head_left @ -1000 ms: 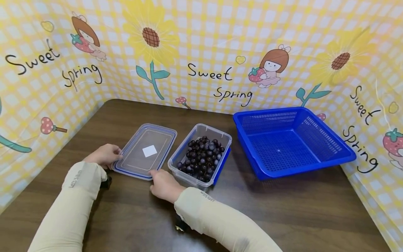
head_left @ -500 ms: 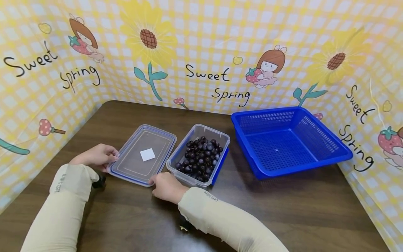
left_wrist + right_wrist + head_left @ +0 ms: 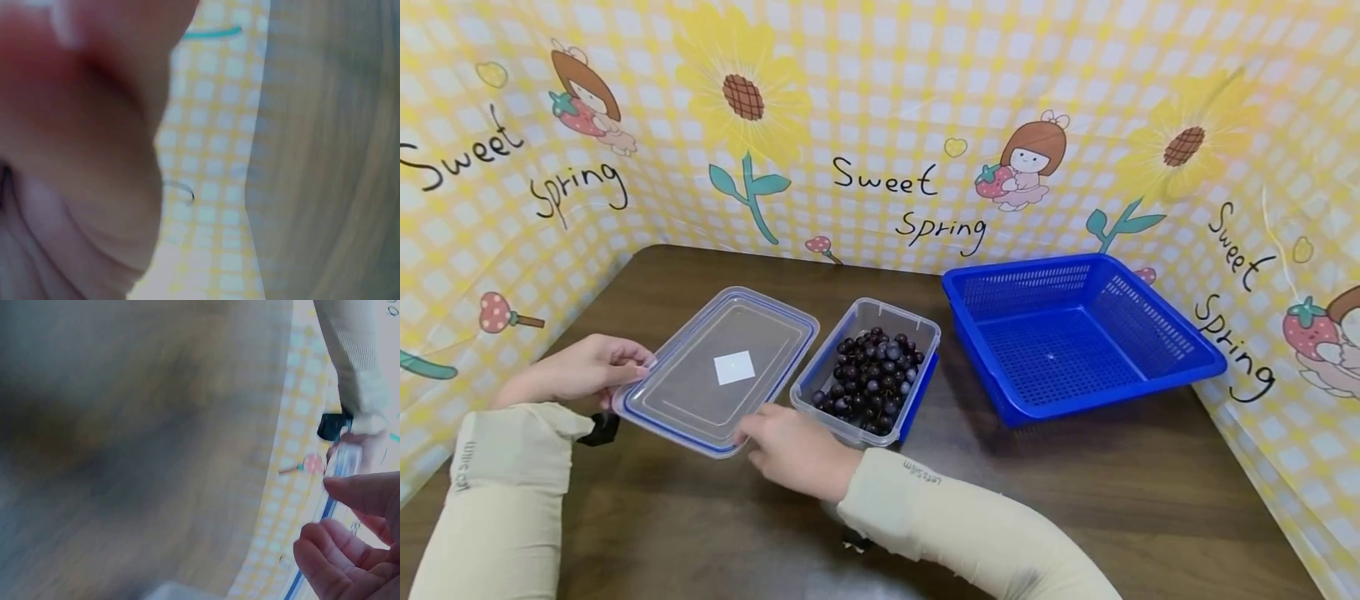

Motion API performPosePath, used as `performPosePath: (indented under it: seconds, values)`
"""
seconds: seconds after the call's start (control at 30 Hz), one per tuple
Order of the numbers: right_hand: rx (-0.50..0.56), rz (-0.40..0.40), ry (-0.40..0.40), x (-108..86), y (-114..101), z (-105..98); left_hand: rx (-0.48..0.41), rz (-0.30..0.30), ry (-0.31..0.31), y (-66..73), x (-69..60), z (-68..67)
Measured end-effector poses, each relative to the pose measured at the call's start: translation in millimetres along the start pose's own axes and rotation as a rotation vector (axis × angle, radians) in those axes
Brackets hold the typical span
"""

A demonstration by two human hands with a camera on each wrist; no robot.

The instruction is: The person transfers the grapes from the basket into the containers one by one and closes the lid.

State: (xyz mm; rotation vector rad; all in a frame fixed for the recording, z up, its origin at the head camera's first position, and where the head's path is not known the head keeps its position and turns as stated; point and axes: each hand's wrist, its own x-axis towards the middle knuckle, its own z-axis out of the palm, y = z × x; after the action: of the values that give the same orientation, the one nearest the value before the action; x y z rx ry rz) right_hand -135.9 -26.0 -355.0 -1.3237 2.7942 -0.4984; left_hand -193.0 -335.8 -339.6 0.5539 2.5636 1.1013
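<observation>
The left hand [image 3: 583,367] pinches the left corner of a clear lid [image 3: 688,402] with a blue seal and a white square label. At the lid's near right corner, the right hand [image 3: 801,450] holds the edge between thumb and fingers. The lid is raised and slightly tilted. Just right of it stands a clear container [image 3: 805,392] with dark grapes [image 3: 872,379] inside. In the right wrist view the right hand [image 3: 356,531] is at the lid's edge [image 3: 328,509], with the other hand beyond. Only blurred skin of the left hand [image 3: 81,137] fills the left wrist view.
A blue perforated basket [image 3: 1052,333] stands on the brown table [image 3: 715,525] at the right. Something blue [image 3: 919,400] lies along the container's right side. A yellow checked cloth [image 3: 880,100] encloses the table's back and sides.
The lid has lifted off the table and moved left and toward the person, carried by both hands. The left hand has moved further left. Container and basket shifted slightly left in view.
</observation>
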Motion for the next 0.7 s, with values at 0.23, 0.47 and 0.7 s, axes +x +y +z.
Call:
performPosePath:
  seconds: [0.23,0.47,0.7]
  values:
    - [0.047,0.14,0.123,-20.6,33.4,-18.3,-0.022,0.1,-0.036,30.8,7.6,6.7]
    - [-0.172,-0.073,0.465,-45.8,63.8,-25.2,-0.07,0.156,-0.054,60.8,17.8,19.1]
    - [-0.31,-0.153,0.778,-58.1,96.8,-35.1,-0.106,0.162,0.008,84.5,22.4,36.3]
